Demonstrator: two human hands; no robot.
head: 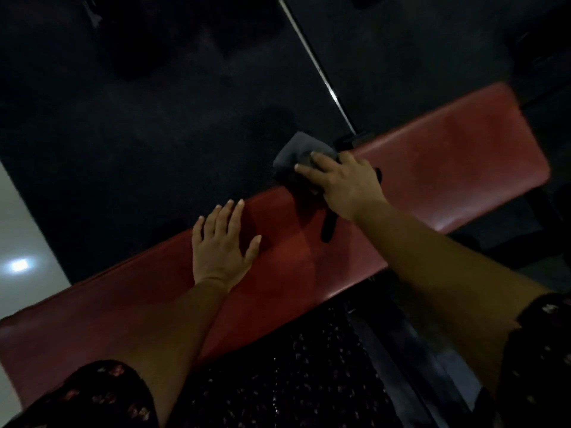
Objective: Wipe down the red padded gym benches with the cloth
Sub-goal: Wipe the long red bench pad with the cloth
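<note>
A long red padded bench [448, 156] runs diagonally from the lower left to the upper right. My left hand [221, 242] lies flat on the pad near its middle, fingers spread. My right hand [343, 180] presses a dark grey cloth [296, 149] against the far edge of the bench, at the gap between the two pads. The fingers lie straight over the cloth, which sticks out past them over the dark floor. Part of the cloth is hidden under the hand.
A black strap or bracket [327, 227] crosses the pad just below my right hand. A thin metal bar [312, 57] runs back from the bench across the dark floor [154, 118]. A pale floor strip [24, 242] lies at left. The black bench frame [401, 350] shows beneath.
</note>
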